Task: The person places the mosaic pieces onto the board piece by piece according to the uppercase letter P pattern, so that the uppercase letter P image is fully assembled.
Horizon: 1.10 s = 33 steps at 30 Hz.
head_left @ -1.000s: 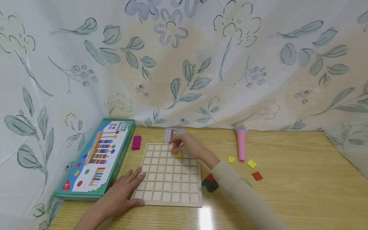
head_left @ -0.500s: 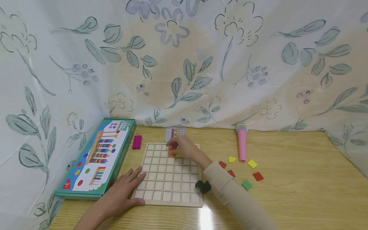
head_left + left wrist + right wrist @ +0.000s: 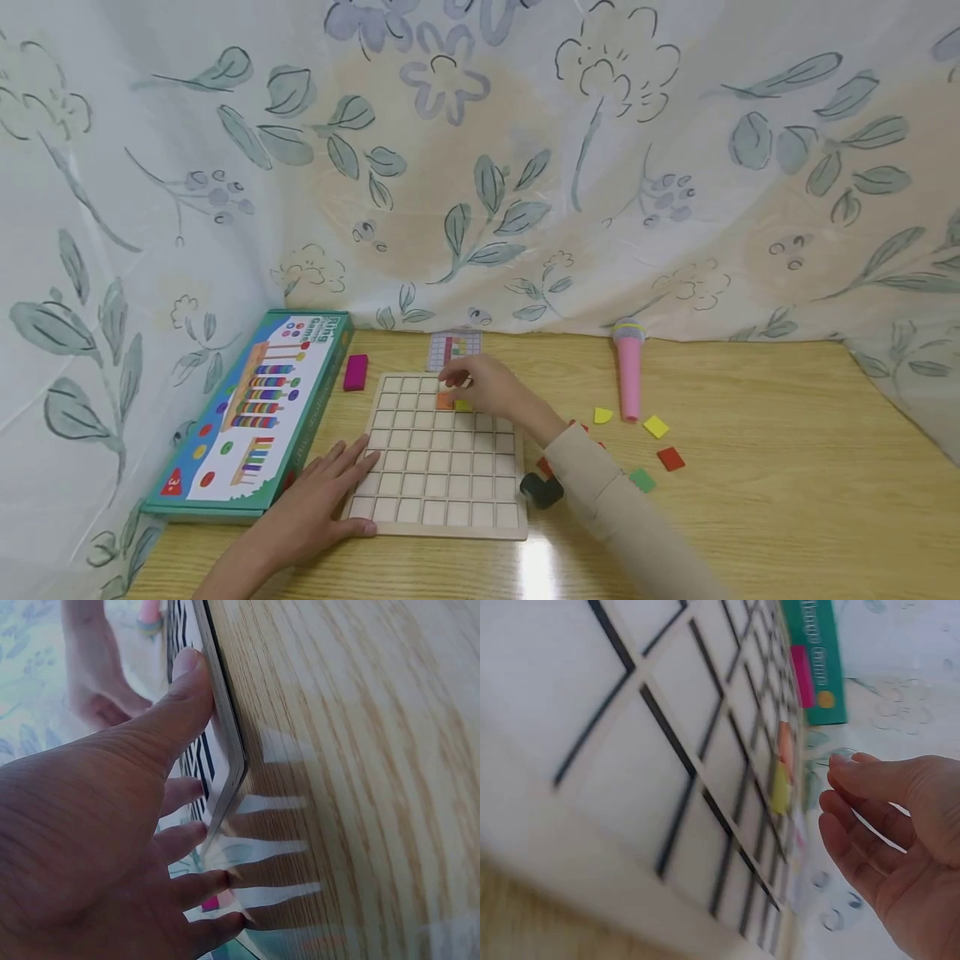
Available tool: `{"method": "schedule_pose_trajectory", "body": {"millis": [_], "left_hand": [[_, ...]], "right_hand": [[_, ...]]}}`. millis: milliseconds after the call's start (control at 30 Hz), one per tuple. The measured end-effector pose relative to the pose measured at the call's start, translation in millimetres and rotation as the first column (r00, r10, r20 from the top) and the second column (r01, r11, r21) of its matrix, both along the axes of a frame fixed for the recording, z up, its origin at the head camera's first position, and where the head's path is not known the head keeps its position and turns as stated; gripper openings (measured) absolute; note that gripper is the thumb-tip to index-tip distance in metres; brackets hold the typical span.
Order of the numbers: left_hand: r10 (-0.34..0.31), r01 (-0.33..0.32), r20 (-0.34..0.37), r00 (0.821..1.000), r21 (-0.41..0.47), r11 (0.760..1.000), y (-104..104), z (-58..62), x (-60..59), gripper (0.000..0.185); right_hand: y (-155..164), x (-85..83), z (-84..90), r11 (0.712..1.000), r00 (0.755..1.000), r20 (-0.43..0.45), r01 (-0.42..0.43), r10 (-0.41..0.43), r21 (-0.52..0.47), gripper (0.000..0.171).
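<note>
My left hand (image 3: 322, 496) rests on the left side of the wooden grid board (image 3: 431, 483), fingers spread and straight; in the left wrist view its thumb (image 3: 184, 694) lies along the board's edge. Over the far part of the board hovers my right hand (image 3: 491, 387), holding nothing. Its fingers are loosely bent in the right wrist view, with a gap between them and the board. Just below them, an orange square tile (image 3: 445, 401) lies in a cell, beside a yellow tile (image 3: 463, 406) partly covered by the hand.
Behind the board lies a pattern card (image 3: 453, 348). A magenta block (image 3: 356, 372) and a game box (image 3: 255, 408) are at left. To the right are a pink toy microphone (image 3: 630, 375), a yellow square (image 3: 656, 427), a red square (image 3: 671, 458) and a green square (image 3: 642, 480).
My right hand pinched the orange tile a second ago, set it flat into the cell left of the yellow tile, and has let go and lifted slightly. The left hand has stayed put.
</note>
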<state>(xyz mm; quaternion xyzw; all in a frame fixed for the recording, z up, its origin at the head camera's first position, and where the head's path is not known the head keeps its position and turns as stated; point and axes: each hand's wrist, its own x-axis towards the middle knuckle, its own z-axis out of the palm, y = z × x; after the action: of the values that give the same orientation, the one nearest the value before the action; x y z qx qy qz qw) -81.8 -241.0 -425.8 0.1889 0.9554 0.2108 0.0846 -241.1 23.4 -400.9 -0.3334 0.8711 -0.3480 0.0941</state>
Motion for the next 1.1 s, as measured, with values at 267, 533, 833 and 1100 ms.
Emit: {"method": "schedule_pose_trajectory", "body": {"millis": [267, 533, 833, 1100], "left_hand": [[0.012, -0.012, 0.009, 1.0, 0.002, 1.0, -1.6, 0.9, 0.5, 0.09], [0.01, -0.01, 0.004, 1.0, -0.002, 1.0, -2.8, -0.4, 1.4, 0.09], [0.016, -0.016, 0.017, 1.0, 0.004, 1.0, -0.6, -1.1, 1.8, 0.09], [0.025, -0.025, 0.015, 1.0, 0.009, 1.0, 1.1, -0.6, 0.6, 0.09]], "right_hand": [[46.8, 12.6, 20.4, 1.0, 0.997, -0.078, 0.001, -0.001, -0.011, 0.025], [115.6, 17.3, 17.8, 1.0, 0.987, -0.157, 0.023, -0.024, -0.004, 0.024], [169.5, 25.3, 5.9, 0.968, 0.973, -0.198, 0.155, -0.116, 0.197, 0.031], [184.2, 29.8, 4.7, 0.966, 0.979, -0.137, 0.174, -0.149, 0.191, 0.03]]}}
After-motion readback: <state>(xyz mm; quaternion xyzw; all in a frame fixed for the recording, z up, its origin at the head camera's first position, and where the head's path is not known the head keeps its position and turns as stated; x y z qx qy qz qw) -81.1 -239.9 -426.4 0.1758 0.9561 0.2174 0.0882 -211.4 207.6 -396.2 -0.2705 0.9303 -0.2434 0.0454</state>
